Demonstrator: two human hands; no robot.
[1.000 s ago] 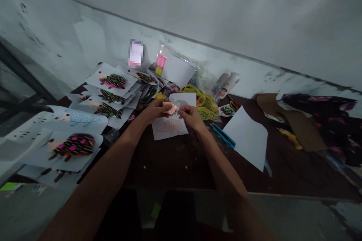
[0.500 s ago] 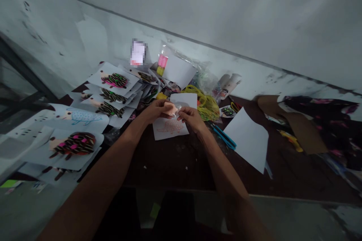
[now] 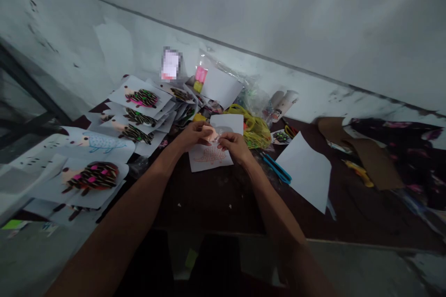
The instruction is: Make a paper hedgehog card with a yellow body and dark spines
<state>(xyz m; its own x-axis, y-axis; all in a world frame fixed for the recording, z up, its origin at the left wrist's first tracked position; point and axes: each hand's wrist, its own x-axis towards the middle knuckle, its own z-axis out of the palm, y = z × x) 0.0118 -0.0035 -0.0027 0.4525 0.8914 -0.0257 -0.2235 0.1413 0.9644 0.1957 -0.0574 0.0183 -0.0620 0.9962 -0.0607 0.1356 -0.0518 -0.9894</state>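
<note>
Between my two hands is a small peach-coloured piece [image 3: 210, 134] with clear plastic wrap [image 3: 219, 134] at its right side. My left hand [image 3: 195, 133] is closed on the peach piece. The fingers of my right hand [image 3: 232, 143] pinch the edge of the clear wrap. Directly beneath lies a white sheet [image 3: 205, 165] with an orange outline drawing of a spiky animal, partly hidden by my hands. A yellow net bag [image 3: 257, 133] rests just beyond my right hand.
Sheets with decorated hedgehogs [image 3: 141, 98] are piled at the left. Blue-handled scissors [image 3: 277, 168] and a blank white sheet [image 3: 308, 171] lie to the right on the dark table [image 3: 209, 204]. Farther right are brown cardboard [image 3: 372, 162] and dark floral cloth [image 3: 393, 132].
Both hands keep nearly the same place and hold. The fingers and the clear wrap have shifted only slightly.
</note>
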